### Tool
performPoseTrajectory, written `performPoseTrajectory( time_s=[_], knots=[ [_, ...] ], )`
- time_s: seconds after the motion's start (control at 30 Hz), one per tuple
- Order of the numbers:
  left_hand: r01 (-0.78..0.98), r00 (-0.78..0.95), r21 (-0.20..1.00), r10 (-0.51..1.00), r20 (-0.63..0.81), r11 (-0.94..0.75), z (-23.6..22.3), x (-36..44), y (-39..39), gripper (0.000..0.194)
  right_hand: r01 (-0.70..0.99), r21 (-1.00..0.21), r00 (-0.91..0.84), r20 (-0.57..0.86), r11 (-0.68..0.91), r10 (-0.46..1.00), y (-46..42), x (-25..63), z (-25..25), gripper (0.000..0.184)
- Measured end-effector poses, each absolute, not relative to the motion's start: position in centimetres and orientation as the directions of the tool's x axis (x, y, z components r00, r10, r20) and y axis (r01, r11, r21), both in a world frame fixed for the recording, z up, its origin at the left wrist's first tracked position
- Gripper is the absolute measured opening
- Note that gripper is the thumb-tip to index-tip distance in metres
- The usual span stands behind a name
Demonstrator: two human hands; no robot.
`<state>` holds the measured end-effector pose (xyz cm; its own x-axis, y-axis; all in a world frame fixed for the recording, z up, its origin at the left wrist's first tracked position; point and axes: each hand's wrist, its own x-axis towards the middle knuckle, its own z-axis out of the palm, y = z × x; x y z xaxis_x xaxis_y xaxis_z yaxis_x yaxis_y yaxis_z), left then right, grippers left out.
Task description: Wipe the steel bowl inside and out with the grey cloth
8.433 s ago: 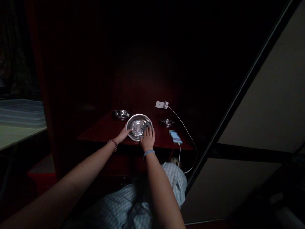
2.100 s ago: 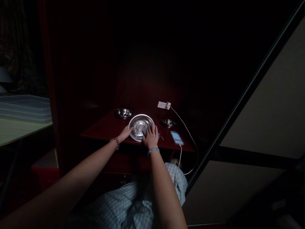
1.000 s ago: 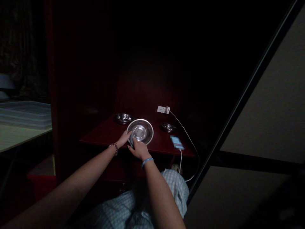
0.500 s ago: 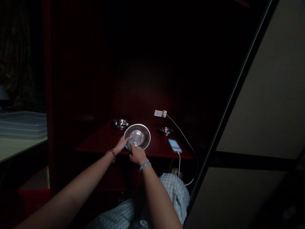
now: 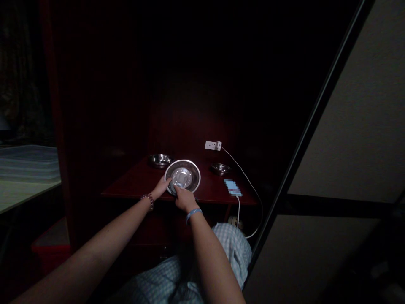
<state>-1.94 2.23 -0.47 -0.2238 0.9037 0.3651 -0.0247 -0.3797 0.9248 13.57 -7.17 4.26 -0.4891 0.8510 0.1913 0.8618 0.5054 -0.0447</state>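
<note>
A shiny steel bowl point(image 5: 190, 171) is tilted towards me above the front of the dark red shelf. My left hand point(image 5: 160, 188) grips its left rim, thumb over the edge. Inside the lower left of the bowl, my right hand point(image 5: 185, 199) is closed on a grey cloth point(image 5: 172, 188), pressed against the metal. The cloth is small and partly hidden by the fingers. Two smaller steel bowls stand behind: one steel bowl point(image 5: 160, 160) at the back left, another steel bowl point(image 5: 220, 169) to the right.
On the right of the shelf point(image 5: 126, 188) lies a phone point(image 5: 233, 187), its white cable point(image 5: 245, 174) running to a wall socket point(image 5: 212, 145). Stacked clear plastic lids or boxes point(image 5: 30, 162) sit on a table at left. A sliding door edge point(image 5: 311, 120) slants along the right.
My right hand has shifted slightly right along the lower part of the bowl with the cloth. The view has tilted a little; my left hand keeps its grip.
</note>
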Motion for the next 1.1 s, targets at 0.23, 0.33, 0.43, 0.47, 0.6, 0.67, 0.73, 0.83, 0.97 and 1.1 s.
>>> performPoseTrajectory(
  time_s=[0.23, 0.33, 0.43, 0.47, 0.6, 0.67, 0.73, 0.83, 0.97, 1.1],
  knots=[
    [-0.058, -0.255, 0.922, 0.899, 0.356, -0.382, -0.6, -1.8, 2.4, 0.035, 0.852, -0.053, -0.504, 0.192, 0.522, 0.842, -7.5, 13.7, 4.4, 0.058],
    [-0.077, -0.25, 0.927, 0.907, 0.338, -0.367, -0.7, -1.8, 2.5, 0.035, 0.855, -0.09, -0.49, 0.187, 0.512, 0.851, -7.6, 13.7, 4.8, 0.055],
    [-0.093, -0.212, 0.929, 0.918, 0.334, -0.359, -0.6, -1.9, 2.5, 0.037, 0.892, -0.162, -0.381, 0.23, 0.421, 0.896, -7.8, 13.9, 6.1, 0.05],
    [-0.098, -0.205, 0.927, 0.919, 0.336, -0.361, -0.6, -1.9, 2.5, 0.038, 0.899, -0.199, -0.331, 0.273, 0.389, 0.903, -7.9, 14.1, 6.7, 0.052],
    [-0.093, -0.2, 0.924, 0.916, 0.348, -0.372, -0.4, -1.9, 2.2, 0.038, 0.875, -0.262, -0.157, 0.643, 0.408, 0.75, -8.3, 15.8, 9.1, 0.07],
    [-0.07, -0.209, 0.925, 0.912, 0.353, -0.374, -0.3, -1.8, 2.1, 0.036, 0.873, -0.256, -0.129, 0.698, 0.414, 0.704, -8.3, 16.7, 9.7, 0.074],
    [-0.05, -0.222, 0.922, 0.905, 0.364, -0.383, -0.3, -1.7, 2.1, 0.035, 0.867, -0.238, -0.182, 0.667, 0.438, 0.723, -8.1, 17.1, 9.8, 0.072],
    [-0.064, -0.217, 0.914, 0.9, 0.378, -0.4, -0.4, -1.7, 2.3, 0.036, 0.847, -0.162, -0.336, 0.575, 0.507, 0.746, -7.7, 16.6, 9.0, 0.063],
    [-0.069, -0.197, 0.927, 0.916, 0.351, -0.37, -0.4, -1.9, 2.4, 0.036, 0.849, -0.039, -0.473, 0.387, 0.526, 0.792, -7.5, 14.7, 7.1, 0.054],
    [-0.051, -0.269, 0.937, 0.908, 0.321, -0.347, -0.1, -1.8, 2.0, 0.033, 0.835, 0.048, -0.544, 0.215, 0.548, 0.811, -7.3, 13.7, 5.7, 0.052]
  ],
)
